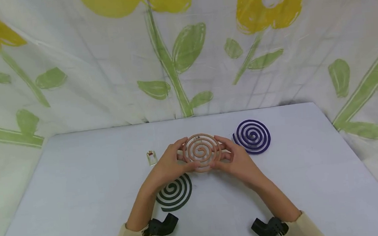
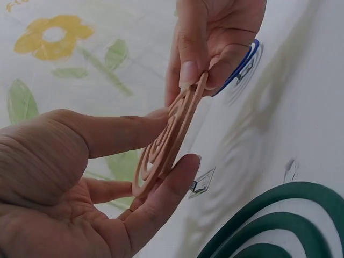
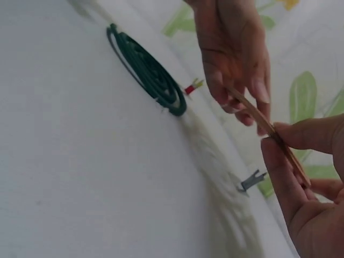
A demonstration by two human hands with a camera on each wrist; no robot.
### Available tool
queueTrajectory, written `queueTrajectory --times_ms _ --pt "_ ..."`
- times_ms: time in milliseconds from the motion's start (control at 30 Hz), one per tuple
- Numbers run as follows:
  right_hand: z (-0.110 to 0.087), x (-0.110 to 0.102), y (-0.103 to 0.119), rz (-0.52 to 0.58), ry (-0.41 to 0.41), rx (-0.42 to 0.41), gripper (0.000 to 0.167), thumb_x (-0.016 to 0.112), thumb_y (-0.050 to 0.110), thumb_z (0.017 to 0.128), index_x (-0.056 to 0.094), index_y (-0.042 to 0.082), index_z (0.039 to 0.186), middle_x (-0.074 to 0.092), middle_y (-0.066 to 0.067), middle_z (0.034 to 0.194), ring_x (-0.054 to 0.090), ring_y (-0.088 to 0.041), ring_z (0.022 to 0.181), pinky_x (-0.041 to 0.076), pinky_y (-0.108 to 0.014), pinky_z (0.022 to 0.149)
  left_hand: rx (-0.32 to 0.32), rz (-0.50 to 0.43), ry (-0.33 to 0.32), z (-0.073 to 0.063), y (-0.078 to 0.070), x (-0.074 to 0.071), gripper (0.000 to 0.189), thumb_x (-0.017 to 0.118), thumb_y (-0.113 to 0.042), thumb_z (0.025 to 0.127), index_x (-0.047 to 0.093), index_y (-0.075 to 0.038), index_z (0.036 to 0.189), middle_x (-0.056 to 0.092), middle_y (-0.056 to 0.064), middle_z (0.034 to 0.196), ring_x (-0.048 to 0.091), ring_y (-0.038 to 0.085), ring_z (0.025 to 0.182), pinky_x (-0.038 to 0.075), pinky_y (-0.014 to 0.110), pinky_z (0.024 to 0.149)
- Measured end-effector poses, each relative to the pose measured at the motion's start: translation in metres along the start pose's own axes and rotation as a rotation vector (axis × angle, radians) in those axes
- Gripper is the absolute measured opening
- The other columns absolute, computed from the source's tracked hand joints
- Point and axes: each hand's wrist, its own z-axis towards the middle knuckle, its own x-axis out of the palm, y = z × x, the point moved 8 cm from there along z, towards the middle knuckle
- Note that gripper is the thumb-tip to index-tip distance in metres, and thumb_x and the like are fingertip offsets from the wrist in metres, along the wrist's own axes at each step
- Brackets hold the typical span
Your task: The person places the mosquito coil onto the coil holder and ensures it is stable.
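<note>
Both grips, left hand (image 1: 169, 166) and right hand (image 1: 237, 162), pinch the tan coil (image 1: 201, 152) over a white table (image 1: 81, 185) before a flowered curtain (image 1: 105, 65)

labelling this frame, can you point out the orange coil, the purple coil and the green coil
orange coil (image 1: 201, 152), head view, on its spiral centre
purple coil (image 1: 252, 136), head view, on its middle rings
green coil (image 1: 175, 193), head view, on its inner rings

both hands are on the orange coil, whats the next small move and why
Probably ease the two nested spirals apart with a gentle opposite twist. Both the left hand and right hand pinch the orange coil by its rim above the table, and it looks thin and brittle.
</note>
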Motion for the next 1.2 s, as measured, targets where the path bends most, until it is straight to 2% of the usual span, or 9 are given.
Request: queueTrajectory --times_ms 133,233,367,467,600,767,900,1033,1200 --pt "0.006 -0.002 0.001 0.023 -0.001 0.034 0.087 0.082 0.001 0.087 0.039 0.007 0.162 0.061 -0.027 0.135 0.073 -0.009 0.102 0.065 -0.031 0.081 0.013 -0.155 0.013 0.006 0.000 0.001 0.083 0.079 -0.021 0.097 0.033 -0.010 0.166 0.052 0.017 0.150 0.063 0.029 0.123 0.062 0.032 0.088" --pt "0.011 -0.003 0.001 0.031 -0.004 0.057 0.086 0.080 0.000 0.088 0.038 0.008 0.163 0.060 -0.026 0.136 0.072 -0.011 0.103 0.066 -0.033 0.082 0.018 -0.267 0.024 0.010 0.000 0.004 0.079 0.074 -0.016 0.100 0.032 -0.009 0.166 0.051 0.021 0.150 0.066 0.028 0.118 0.066 0.037 0.086" --pt "0.017 -0.002 0.002 0.045 0.009 0.080 0.088 0.080 0.002 0.090 0.035 0.011 0.165 0.057 -0.026 0.140 0.071 -0.016 0.110 0.066 -0.034 0.082 0.016 -0.348 0.009 0.014 0.001 0.004 0.075 0.069 -0.011 0.102 0.031 -0.008 0.166 0.052 0.024 0.144 0.068 0.030 0.114 0.067 0.039 0.084" --pt "0.021 -0.001 0.004 0.052 0.029 0.095 0.090 0.080 0.001 0.090 0.034 0.012 0.166 0.055 -0.025 0.144 0.070 -0.021 0.117 0.066 -0.034 0.082 0.004 -0.364 -0.024 0.016 0.003 0.002 0.072 0.068 -0.010 0.102 0.034 -0.007 0.165 0.056 0.025 0.141 0.070 0.029 0.113 0.067 0.038 0.082" --pt "0.029 0.001 0.009 0.051 0.046 0.096 0.090 0.080 0.001 0.090 0.034 0.013 0.166 0.054 -0.025 0.148 0.068 -0.027 0.124 0.066 -0.034 0.083 -0.017 -0.360 -0.072 0.020 0.005 -0.005 0.065 0.067 -0.012 0.103 0.040 -0.007 0.162 0.060 0.023 0.138 0.073 0.019 0.102 0.066 0.035 0.079" --pt "0.041 0.002 0.010 0.050 0.047 0.094 0.091 0.082 0.005 0.090 0.033 0.015 0.166 0.055 -0.022 0.151 0.068 -0.026 0.125 0.066 -0.035 0.085 -0.026 -0.398 -0.109 0.026 0.003 -0.016 0.056 0.064 -0.017 0.107 0.046 -0.010 0.159 0.061 0.021 0.135 0.071 0.012 0.096 0.067 0.035 0.079" --pt "0.045 -0.002 0.004 0.078 0.033 0.108 0.090 0.081 0.006 0.092 0.031 0.013 0.167 0.058 -0.023 0.151 0.070 -0.020 0.120 0.065 -0.032 0.086 -0.002 -0.433 -0.105 0.031 0.000 -0.013 0.053 0.063 -0.014 0.107 0.049 -0.010 0.158 0.062 0.023 0.136 0.069 0.012 0.098 0.067 0.036 0.080" --pt "0.043 -0.009 0.002 0.102 0.024 0.102 0.087 0.077 0.004 0.094 0.029 0.011 0.167 0.059 -0.026 0.148 0.072 -0.013 0.111 0.065 -0.031 0.085 0.007 -0.440 -0.093 0.034 -0.003 -0.007 0.054 0.063 -0.013 0.106 0.048 -0.011 0.158 0.060 0.023 0.141 0.069 0.016 0.102 0.067 0.037 0.080" --pt "0.047 -0.011 0.005 0.118 -0.005 0.078 0.083 0.077 0.003 0.094 0.034 0.011 0.165 0.059 -0.027 0.146 0.072 -0.009 0.103 0.065 -0.029 0.080 0.011 -0.461 -0.117 0.037 -0.005 -0.008 0.057 0.065 -0.013 0.105 0.048 -0.013 0.159 0.061 0.022 0.142 0.072 0.020 0.107 0.067 0.034 0.077"
